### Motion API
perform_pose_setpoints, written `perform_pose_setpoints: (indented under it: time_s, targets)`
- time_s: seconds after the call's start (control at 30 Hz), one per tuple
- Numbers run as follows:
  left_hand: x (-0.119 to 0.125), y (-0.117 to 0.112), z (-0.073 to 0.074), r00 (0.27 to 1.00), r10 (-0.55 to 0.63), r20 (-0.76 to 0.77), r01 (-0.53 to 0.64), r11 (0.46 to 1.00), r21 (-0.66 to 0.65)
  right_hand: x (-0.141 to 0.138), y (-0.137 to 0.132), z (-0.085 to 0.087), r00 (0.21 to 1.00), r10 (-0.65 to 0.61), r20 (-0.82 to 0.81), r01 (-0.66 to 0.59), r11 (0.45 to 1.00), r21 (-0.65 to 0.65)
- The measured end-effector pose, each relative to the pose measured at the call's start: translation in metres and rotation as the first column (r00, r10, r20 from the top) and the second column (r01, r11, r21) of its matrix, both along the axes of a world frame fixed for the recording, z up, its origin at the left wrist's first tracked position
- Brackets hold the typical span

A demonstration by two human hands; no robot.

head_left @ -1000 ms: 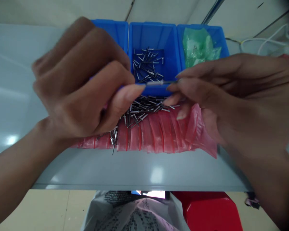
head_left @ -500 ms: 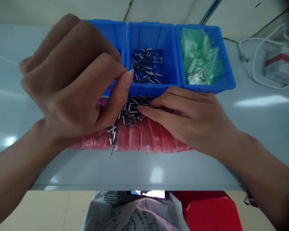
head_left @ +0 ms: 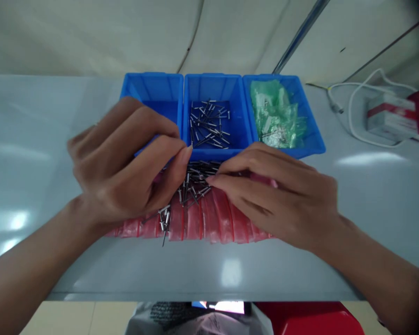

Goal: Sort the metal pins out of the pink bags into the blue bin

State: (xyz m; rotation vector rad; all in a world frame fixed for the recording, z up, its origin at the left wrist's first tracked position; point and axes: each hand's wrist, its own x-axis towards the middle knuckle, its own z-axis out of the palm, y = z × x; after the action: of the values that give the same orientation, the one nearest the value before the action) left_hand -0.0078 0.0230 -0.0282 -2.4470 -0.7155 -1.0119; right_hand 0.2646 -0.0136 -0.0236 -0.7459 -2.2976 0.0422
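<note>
A heap of metal blind rivets point(head_left: 192, 190) lies on a row of pink plastic bags point(head_left: 209, 218), with a few rivets apart at its left front. My left hand point(head_left: 125, 163) hovers at the left of the heap, its fingers curled and thumb pressed against the index finger; whatever it holds is hidden. At the heap's right side, the thumb and index finger of my right hand point(head_left: 279, 200) pinch a rivet among the others. Behind them, more rivets lie loose in the middle blue bin point(head_left: 242, 125).
A left blue bin point(head_left: 153, 83) is partly covered by my hand. The right blue bin point(head_left: 309, 135) holds a green plastic bag point(head_left: 275, 111). Farther right are a white cable point(head_left: 352, 116) and a red-and-white box point(head_left: 391, 118). A red stool point(head_left: 317, 321) stands below the table edge.
The view has tilted up, showing more wall and the bins lower. My left hand is lower and farther from the camera. My right thumb and index finger have closed together at the heap.
</note>
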Motion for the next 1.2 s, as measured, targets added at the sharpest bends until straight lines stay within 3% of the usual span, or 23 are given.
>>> perform_pose_setpoints:
  time_s: [0.13, 0.27, 0.5, 0.67, 0.77, 0.87, 0.97, 1.03, 1.1, 1.2]
  targets:
    - [0.003, 0.001, 0.0, 0.997, -0.061, -0.048, 0.062, 0.998, 0.013, -0.002, -0.005, 0.014, 0.97, -0.151, -0.188, 0.119, 0.979, -0.167]
    - [0.004, -0.001, 0.003, 0.991, -0.077, -0.108, 0.079, 0.997, 0.015, -0.003, -0.008, 0.01, 0.885, -0.248, -0.394, 0.129, 0.943, -0.306]
    - [0.007, 0.001, 0.001, 0.992, -0.124, -0.019, 0.125, 0.992, 0.027, -0.006, -0.013, 0.002, 0.818, -0.377, -0.434, 0.15, 0.869, -0.472]
    - [0.006, 0.002, -0.002, 0.99, -0.142, -0.001, 0.142, 0.989, 0.036, -0.008, -0.007, 0.003, 0.773, -0.343, -0.534, 0.029, 0.859, -0.51]
    - [0.002, 0.001, -0.004, 0.996, -0.047, 0.075, 0.046, 0.999, 0.019, -0.005, 0.0, 0.002, 0.708, -0.329, -0.624, -0.077, 0.843, -0.532]
    - [-0.002, 0.003, -0.004, 0.991, 0.067, 0.113, -0.069, 0.998, 0.012, -0.001, 0.002, 0.002, 0.716, -0.303, -0.629, -0.104, 0.845, -0.525]
    - [-0.004, 0.006, -0.004, 0.994, 0.072, 0.079, -0.073, 0.997, 0.002, 0.003, 0.0, 0.003, 0.886, -0.179, -0.428, 0.026, 0.94, -0.34]
    - [-0.003, 0.008, -0.004, 0.997, 0.049, 0.067, -0.049, 0.999, 0.0, 0.006, 0.001, 0.003, 0.995, -0.019, -0.099, 0.012, 0.997, -0.073]
    - [-0.002, 0.007, -0.004, 0.997, 0.034, 0.07, -0.035, 0.999, 0.01, 0.009, 0.003, 0.002, 0.973, 0.06, 0.223, -0.094, 0.985, 0.144]
    - [-0.002, 0.005, -0.004, 0.996, 0.06, 0.059, -0.061, 0.998, 0.022, 0.012, 0.007, 0.0, 0.911, 0.054, 0.409, -0.164, 0.957, 0.239]
